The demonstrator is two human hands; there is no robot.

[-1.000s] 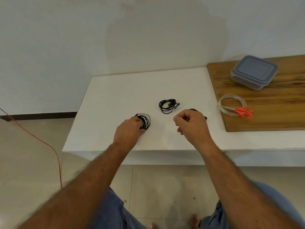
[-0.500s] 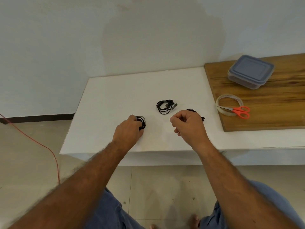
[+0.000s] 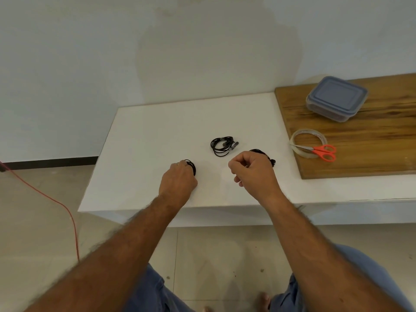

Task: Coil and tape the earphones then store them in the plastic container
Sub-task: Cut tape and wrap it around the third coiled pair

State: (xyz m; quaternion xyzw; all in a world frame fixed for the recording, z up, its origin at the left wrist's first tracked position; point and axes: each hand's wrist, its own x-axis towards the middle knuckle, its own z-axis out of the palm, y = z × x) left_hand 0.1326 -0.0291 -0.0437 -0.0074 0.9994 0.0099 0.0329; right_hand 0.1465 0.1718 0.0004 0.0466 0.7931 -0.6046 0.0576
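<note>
Head view, working outward from the person: blue-clad knees and both bare forearms fill the lower frame above a tiled floor, with a red cable (image 3: 67, 212) trailing at the left. The left hand (image 3: 177, 182) sits at the near part of the white surface (image 3: 144, 136), fingers curled over a black coil of earphones (image 3: 192, 166); compared with a second ago, when most of that coil lay exposed beside the fingers, only a thin arc now shows past the knuckles, so the grip has closed over the bundle. The right hand (image 3: 253, 174) is held just above the surface with fingers curled and thumb to fingertip; whether it pinches a cable end cannot be told. A second earphone set (image 3: 269, 157) shows only as a sliver behind it, its position against the hand unchanged. A third coiled set (image 3: 222, 145) lies free beyond and between both hands, untouched. Further right, on the wooden board (image 3: 371, 140), the tape roll (image 3: 308, 143) carries the orange-handled scissors (image 3: 322, 150) across it, and the plastic container (image 3: 336, 97) stands at the far end with its lid on. Assessment: the left bundle is being gathered; taping and storage are not yet begun.
</note>
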